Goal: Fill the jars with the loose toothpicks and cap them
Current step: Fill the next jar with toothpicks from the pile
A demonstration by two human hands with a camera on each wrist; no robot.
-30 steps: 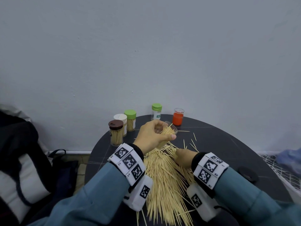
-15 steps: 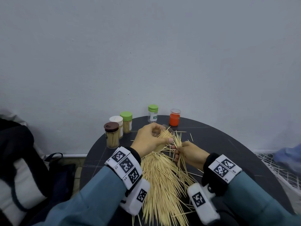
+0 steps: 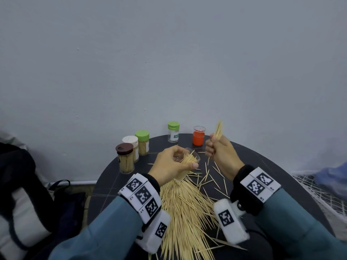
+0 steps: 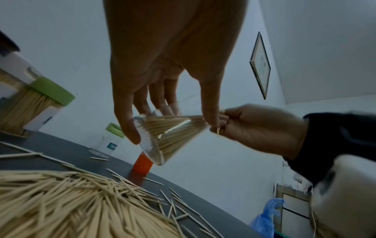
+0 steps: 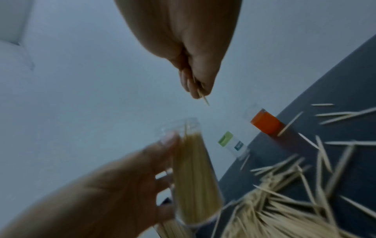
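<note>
My left hand [image 3: 177, 162] grips a clear open jar [image 3: 189, 161], tilted and partly filled with toothpicks, above the far end of the loose toothpick pile [image 3: 184, 209]. In the left wrist view the jar [image 4: 162, 136] sits between thumb and fingers. My right hand [image 3: 216, 149] is raised to the right of the jar, fist closed round a bundle of toothpicks [image 3: 218, 130] that sticks up. One toothpick tip [image 5: 205, 99] pokes below the fist. Three full capped jars, brown [image 3: 125, 158], white [image 3: 131, 142] and green [image 3: 142, 141], stand at the back left.
A green-capped clear jar [image 3: 173, 131] and an orange jar [image 3: 198, 136] stand at the back of the round dark table [image 3: 262, 166]. Stray toothpicks [image 3: 212, 177] lie right of the pile. A dark bag [image 3: 22, 184] is left, white mesh [image 3: 319, 194] right.
My right hand has left the pile and risen up and to the right with a bundle of toothpicks. My left hand still holds the tilted jar in about the same place.
</note>
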